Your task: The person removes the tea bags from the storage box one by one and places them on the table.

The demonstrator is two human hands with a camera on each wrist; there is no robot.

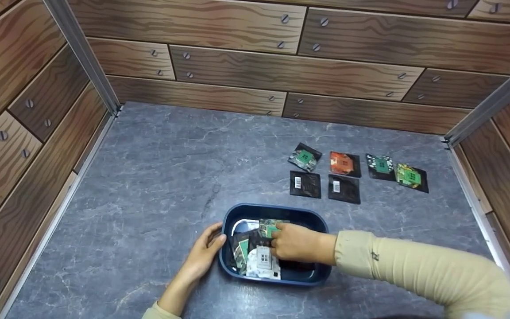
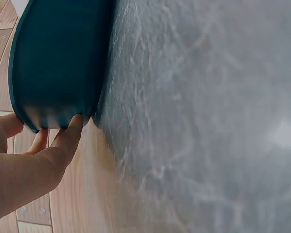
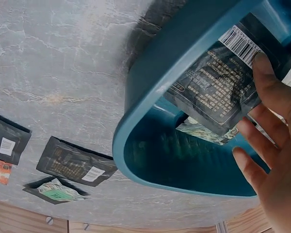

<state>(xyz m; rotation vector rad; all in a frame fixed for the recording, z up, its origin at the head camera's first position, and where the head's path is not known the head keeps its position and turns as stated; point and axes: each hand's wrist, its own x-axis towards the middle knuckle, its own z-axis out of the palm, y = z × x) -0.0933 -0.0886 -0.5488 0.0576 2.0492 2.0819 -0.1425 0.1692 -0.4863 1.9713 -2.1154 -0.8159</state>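
A dark blue plastic bin [image 1: 224, 261] stands near the front with several sachets inside. My left hand [image 1: 202, 254] rests against its left end, thumb at the rim and fingers along the outer wall [image 2: 58, 68]. Inside the bin, my right hand [image 1: 299, 243] pinches a black sachet [image 3: 208, 87], its barcode side showing in the right wrist view. The thumb lies beside the barcode; part of the fingers is hidden behind the sachet. A white-fronted sachet [image 1: 263, 266] and a green-labelled sachet [image 1: 240, 252] lie at the bin's left.
Beyond the bin, loose sachets lie in two rows on the grey marbled surface [image 1: 148, 177]. They include an orange one [image 1: 344, 164], a yellow-green one [image 1: 411, 177] and two black ones [image 1: 305, 184] with barcodes up. Wood-patterned walls [image 1: 237, 66] enclose the back and sides.
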